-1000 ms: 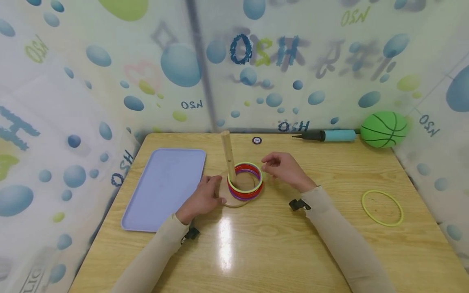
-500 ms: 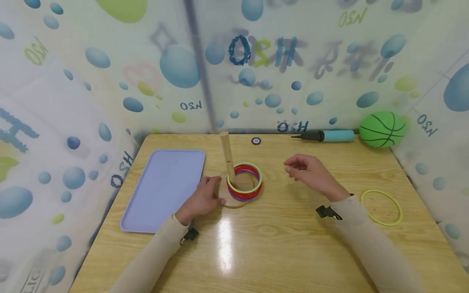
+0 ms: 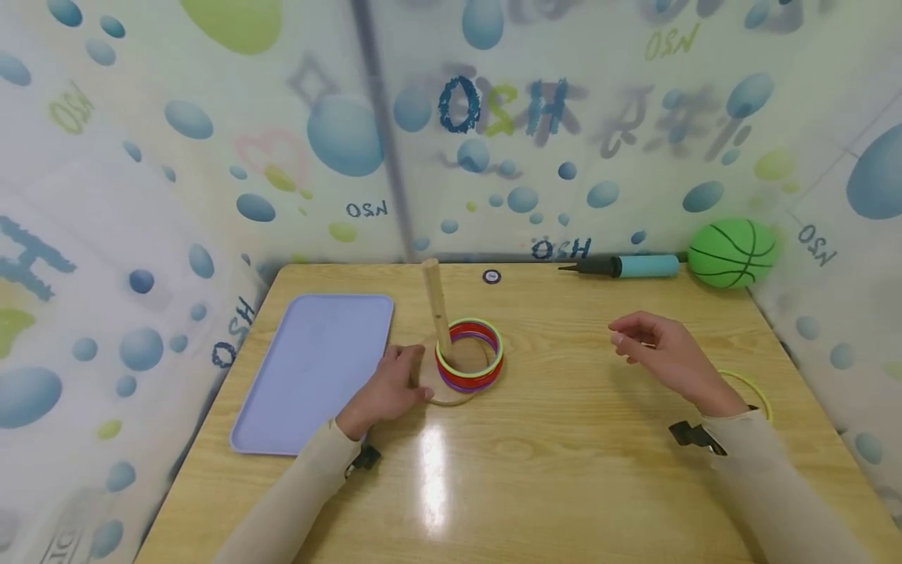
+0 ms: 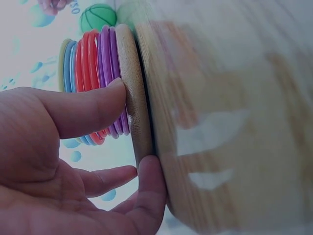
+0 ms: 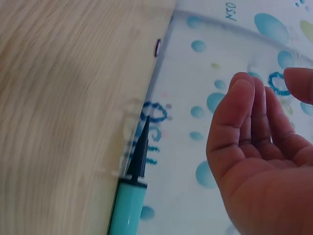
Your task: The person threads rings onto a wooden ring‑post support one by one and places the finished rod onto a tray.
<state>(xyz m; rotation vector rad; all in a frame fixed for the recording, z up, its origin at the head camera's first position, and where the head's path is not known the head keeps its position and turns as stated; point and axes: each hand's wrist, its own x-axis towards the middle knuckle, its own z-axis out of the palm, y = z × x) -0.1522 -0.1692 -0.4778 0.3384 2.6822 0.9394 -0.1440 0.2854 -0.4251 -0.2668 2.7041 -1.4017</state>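
In the head view my left hand (image 3: 390,388) grips the rim of a round wooden base (image 3: 461,403). The left wrist view shows its thumb and fingers on the edge of that base (image 4: 133,78). From the base rises a wooden post (image 3: 437,309). A stack of coloured rings (image 4: 87,63) surrounds the post, purple by the base, then red, blue and yellow-green at the top. To the right, my right hand (image 3: 669,356) hovers above the table with loosely curled fingers, holding nothing. A loose yellow ring (image 3: 752,385) lies there, partly hidden by the right wrist.
Left of the base lies a lilac tray (image 3: 317,376). Along the table's back edge are a small dark disc (image 3: 492,276), a blue and black hand pump (image 3: 644,266) and a green ball (image 3: 733,252). Patterned curtains stand behind and at both sides.
My right hand has moved away from the ring stack to the right, towards the loose yellow ring. The left hand, base and rings keep their places.
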